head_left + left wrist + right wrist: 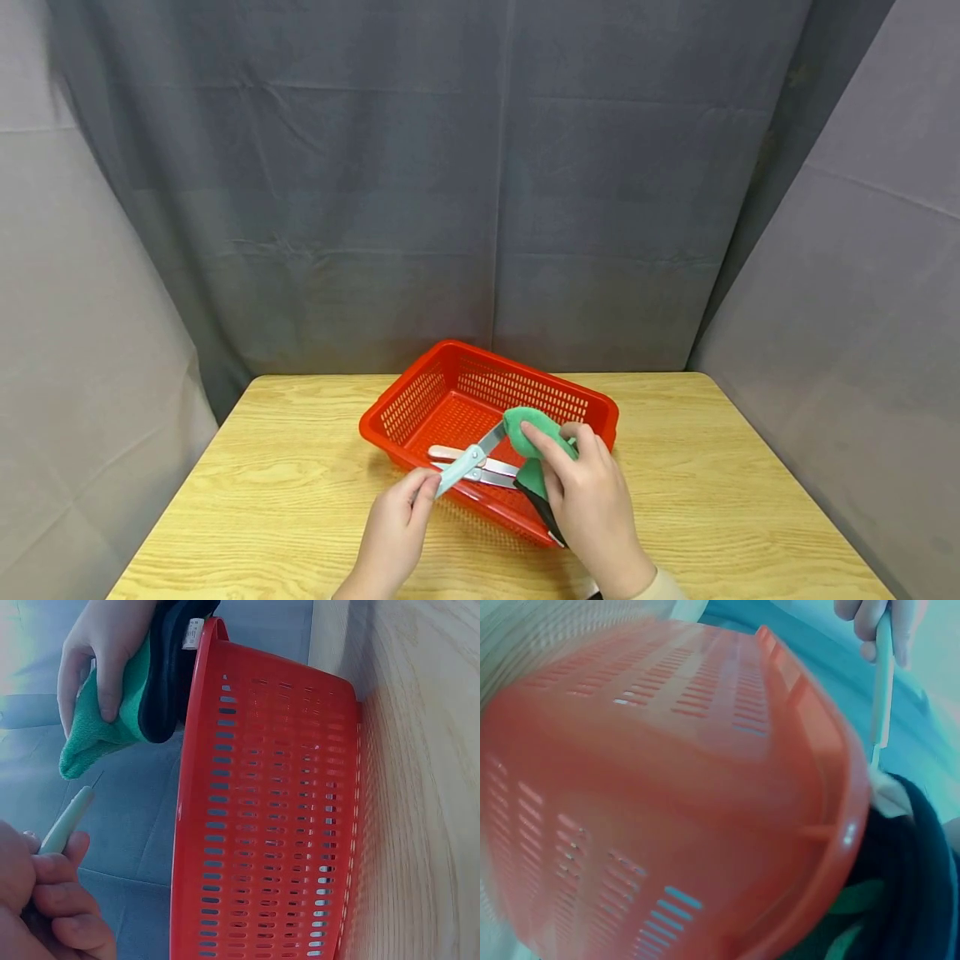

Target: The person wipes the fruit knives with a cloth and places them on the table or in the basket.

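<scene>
My left hand (396, 523) grips the pale mint handle of a folding knife (461, 468), its blade pointing up and right. Over the blade's end lies a green cloth (531, 427) with a black part and a white label, held in my right hand (596, 496). Whether the cloth touches the blade's edge is hidden. Beneath them, inside a red plastic basket (375, 427), lie a pink-handled knife (444, 452) and another pale-handled knife (471, 476), blades toward the cloth. In the left wrist view, curled fingers (64, 889) surround the knife handle.
The slotted basket stands at an angle on a light wooden table (300, 475). A dark grey curtain (375, 208) hangs behind the table, with paler cloth walls (847, 333) at both sides.
</scene>
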Motion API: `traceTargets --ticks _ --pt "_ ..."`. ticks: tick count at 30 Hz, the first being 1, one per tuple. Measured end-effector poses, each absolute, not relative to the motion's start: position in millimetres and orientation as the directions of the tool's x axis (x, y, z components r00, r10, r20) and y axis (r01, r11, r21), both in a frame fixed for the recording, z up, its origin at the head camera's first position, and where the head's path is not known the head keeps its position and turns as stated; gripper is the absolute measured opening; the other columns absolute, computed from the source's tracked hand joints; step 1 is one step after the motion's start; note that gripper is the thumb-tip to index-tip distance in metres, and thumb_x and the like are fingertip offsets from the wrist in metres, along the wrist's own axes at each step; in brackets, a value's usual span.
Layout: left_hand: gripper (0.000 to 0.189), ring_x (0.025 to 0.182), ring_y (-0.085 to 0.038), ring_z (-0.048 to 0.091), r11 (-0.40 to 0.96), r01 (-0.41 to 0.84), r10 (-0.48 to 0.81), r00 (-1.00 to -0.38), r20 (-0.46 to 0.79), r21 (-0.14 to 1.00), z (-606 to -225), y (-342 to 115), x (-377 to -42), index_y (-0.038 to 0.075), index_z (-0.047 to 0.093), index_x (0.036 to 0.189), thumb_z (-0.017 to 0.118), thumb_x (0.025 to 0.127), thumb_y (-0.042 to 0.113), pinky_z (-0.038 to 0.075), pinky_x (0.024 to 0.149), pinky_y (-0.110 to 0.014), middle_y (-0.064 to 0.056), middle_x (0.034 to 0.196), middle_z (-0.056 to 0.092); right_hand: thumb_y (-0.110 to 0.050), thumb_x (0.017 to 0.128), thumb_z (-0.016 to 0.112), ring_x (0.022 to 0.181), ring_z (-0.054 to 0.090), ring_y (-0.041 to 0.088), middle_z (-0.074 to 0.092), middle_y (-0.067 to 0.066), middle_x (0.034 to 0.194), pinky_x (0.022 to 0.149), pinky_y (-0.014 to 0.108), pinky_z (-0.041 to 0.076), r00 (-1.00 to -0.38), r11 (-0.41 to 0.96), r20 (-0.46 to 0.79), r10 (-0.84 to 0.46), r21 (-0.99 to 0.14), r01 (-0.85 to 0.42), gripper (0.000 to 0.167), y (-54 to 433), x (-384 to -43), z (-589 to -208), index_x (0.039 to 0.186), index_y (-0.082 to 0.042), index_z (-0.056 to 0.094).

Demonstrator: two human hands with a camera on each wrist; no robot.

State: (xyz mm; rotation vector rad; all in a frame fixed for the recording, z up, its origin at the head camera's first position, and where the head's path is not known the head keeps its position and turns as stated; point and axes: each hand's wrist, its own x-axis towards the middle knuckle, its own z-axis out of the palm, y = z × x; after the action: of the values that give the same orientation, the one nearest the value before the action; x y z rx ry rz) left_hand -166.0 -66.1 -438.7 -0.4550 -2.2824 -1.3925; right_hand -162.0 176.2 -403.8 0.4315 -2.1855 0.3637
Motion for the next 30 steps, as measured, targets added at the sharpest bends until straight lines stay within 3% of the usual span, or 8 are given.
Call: traceTargets --ticks 15,30 --pt "0.013 0.057 0.004 0.031 0.452 0.46 0.049 -0.868 0.494 0.764 -438 -66 -166 0.015 0.073 0.093 0.064 0.101 0.014 0.033 0.053 -0.018 0.015 0.065 0.042 -0.003 0.075 0.088 0.084 0.059 0.019 0.06 0.008 0.104 0.065 0.033 0.054 -0.572 0.862 0.773 -0.275 -0.065 -0.503 0.063 164 -156 -405 0.128 -0.034 0.072" --pt "0.013 0.057 0.004 0.03 0.42 0.462 0.059 -0.873 0.484 0.781 -436 -66 -165 0.016 0.073 0.094 0.063 0.102 0.016 0.033 0.052 -0.018 0.015 0.066 0.041 -0.002 0.074 0.09 0.079 0.054 0.018 0.059 0.008 0.103 0.062 0.03 0.051 -0.604 0.871 0.764 -0.227 -0.118 -0.477 0.06 167 -164 -406 0.125 -0.031 0.074"
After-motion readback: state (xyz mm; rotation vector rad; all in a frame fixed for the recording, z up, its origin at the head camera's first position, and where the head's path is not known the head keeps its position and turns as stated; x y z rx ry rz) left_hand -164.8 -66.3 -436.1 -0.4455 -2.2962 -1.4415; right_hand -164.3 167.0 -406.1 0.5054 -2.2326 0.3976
